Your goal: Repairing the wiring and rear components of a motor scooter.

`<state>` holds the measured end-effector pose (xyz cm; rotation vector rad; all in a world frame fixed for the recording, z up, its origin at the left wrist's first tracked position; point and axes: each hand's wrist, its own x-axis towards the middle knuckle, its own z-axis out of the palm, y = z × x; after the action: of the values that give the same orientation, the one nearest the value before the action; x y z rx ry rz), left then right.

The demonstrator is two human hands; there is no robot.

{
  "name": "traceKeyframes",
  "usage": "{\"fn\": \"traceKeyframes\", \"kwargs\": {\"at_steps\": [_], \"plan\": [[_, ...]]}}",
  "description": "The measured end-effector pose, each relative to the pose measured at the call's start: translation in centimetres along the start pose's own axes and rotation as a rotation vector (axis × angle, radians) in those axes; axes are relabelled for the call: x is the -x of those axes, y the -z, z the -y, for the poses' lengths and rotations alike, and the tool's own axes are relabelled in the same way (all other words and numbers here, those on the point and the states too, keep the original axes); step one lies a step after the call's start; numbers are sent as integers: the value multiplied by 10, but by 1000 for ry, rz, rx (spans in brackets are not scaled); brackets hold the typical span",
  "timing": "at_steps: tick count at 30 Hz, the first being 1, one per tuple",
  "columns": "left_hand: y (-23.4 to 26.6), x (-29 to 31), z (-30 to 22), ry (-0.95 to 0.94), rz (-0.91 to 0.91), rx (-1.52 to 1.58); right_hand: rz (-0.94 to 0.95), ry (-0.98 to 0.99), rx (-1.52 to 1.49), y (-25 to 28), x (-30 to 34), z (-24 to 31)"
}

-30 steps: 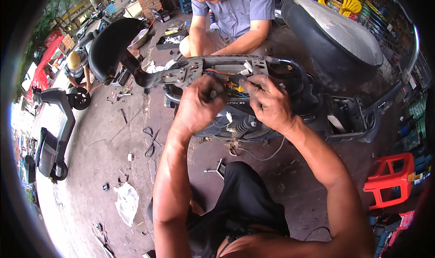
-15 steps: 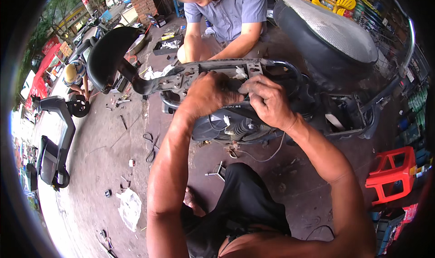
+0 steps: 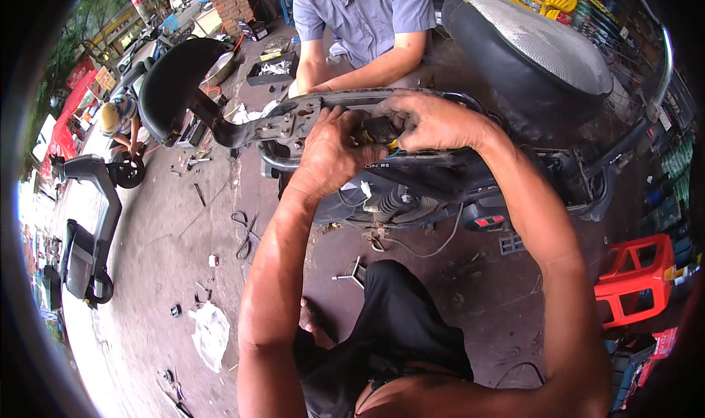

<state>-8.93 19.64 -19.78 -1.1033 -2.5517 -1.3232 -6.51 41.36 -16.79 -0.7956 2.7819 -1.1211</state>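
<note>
A partly stripped scooter (image 3: 290,128) lies in front of me, its dark metal frame and rails exposed. Above the frame, my left hand (image 3: 334,150) curls its fingers and thumb around a small black electrical part (image 3: 380,130). My right hand (image 3: 437,123) closes on the same part from the right, thumb and fingertips at its edge. A bit of yellow and a thin blue-green wire show beside the right fingertips. Below my hands, a white connector (image 3: 366,190) hangs near a black ribbed rubber boot (image 3: 389,206). The fingers hide much of the part.
Across the scooter crouches a person in a blue shirt (image 3: 360,21), forearms near the frame. A black curved backrest (image 3: 172,87) rises at left; a large seat (image 3: 529,58) stands at right. A red stool (image 3: 635,282), metal tool (image 3: 352,273) and plastic bag (image 3: 211,337) are on the floor.
My right hand has shifted slightly up, its fingers reaching farther left. The black part now shows between my hands. The scooter's rear section has tilted, bringing a red-lensed light into view.
</note>
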Motion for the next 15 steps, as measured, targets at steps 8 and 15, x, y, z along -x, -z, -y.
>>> {"fn": "traceKeyframes", "kwargs": {"at_steps": [8, 15], "plan": [[-1, -5, 5, 44, 70, 179, -95, 33, 62, -2, -3, 6], [3, 0, -2, -5, 2, 40, -398, 153, 165, -28, 30, 5]]}}
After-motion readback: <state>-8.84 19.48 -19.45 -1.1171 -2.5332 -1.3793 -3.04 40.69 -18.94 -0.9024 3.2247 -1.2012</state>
